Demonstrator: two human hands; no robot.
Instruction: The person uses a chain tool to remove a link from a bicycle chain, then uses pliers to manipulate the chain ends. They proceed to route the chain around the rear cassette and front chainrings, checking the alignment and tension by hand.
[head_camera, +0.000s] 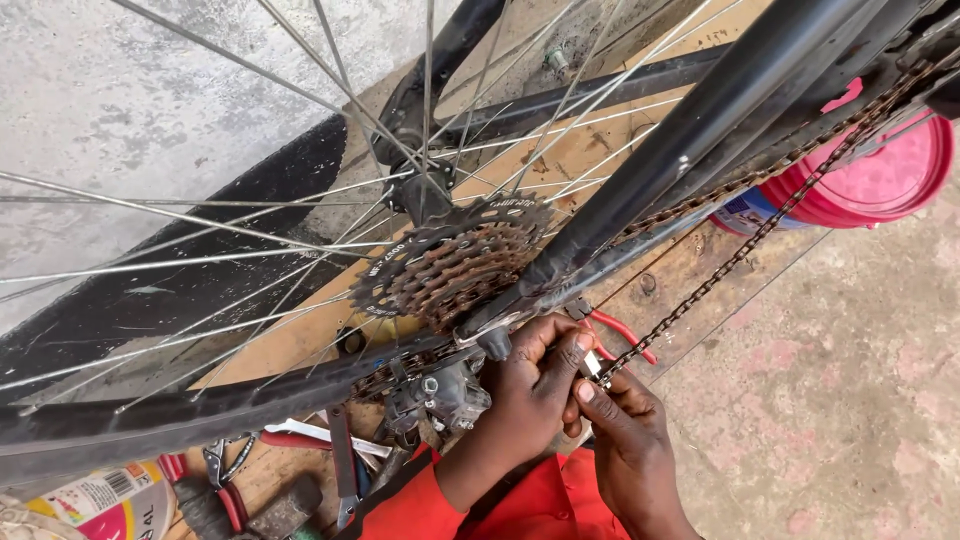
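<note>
The left hand (530, 385) is being held closed against the lower end of the black metal bicycle frame tube (690, 130), just below the rusty stack of toothed steel sprockets (455, 262); what exactly is being pinched by its fingers (575, 350) cannot be told. The right hand (625, 430) is being pressed against the left one, its fingers closed on the lower end of the rusty brown steel chain (760, 225), which is running up towards the top right. The grey metal derailleur (440, 395) is hanging just left of the left hand, beside the black rubber tyre (200, 415). Red-handled pliers (620, 330) are lying on the worn wooden bench (570, 160) just behind the hands. A red plastic bucket (880, 180) is standing at the bench's far right edge. More tools are lying near its lower left corner.
</note>
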